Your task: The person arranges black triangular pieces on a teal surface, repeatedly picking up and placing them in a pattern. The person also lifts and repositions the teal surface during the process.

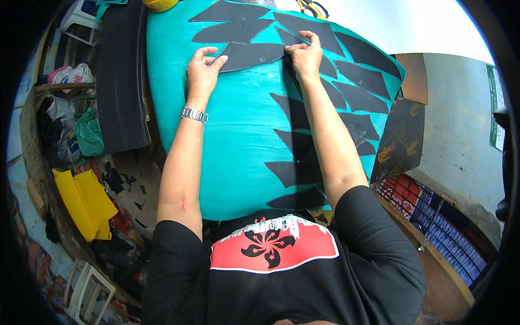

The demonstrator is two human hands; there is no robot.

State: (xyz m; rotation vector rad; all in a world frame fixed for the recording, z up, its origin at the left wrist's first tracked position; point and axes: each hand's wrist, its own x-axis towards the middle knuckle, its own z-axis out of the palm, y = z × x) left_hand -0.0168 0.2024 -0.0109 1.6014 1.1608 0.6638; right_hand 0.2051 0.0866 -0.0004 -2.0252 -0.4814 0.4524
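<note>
A dark grey, leaf-shaped cut piece (253,56) lies across a teal sheet (233,119), stretched between my two hands. My left hand (203,73), with a metal watch on its wrist, has its thumb at the piece's left end and its fingers curled. At the opposite tip, my right hand (306,58) pinches the piece between thumb and fingers. Two similar dark pieces (233,31) lie just beyond it. Several more dark pieces (362,78) are spread over the sheet's right side, some partly behind my right forearm.
Yellow-handled scissors (313,8) lie at the far edge, beside a white surface (390,24). A yellow round object (160,4) is at the far left corner. Black sheet material (122,81) hangs at the left, near yellow sheets (84,203) and scraps below. A patterned dark board (401,138) stands right.
</note>
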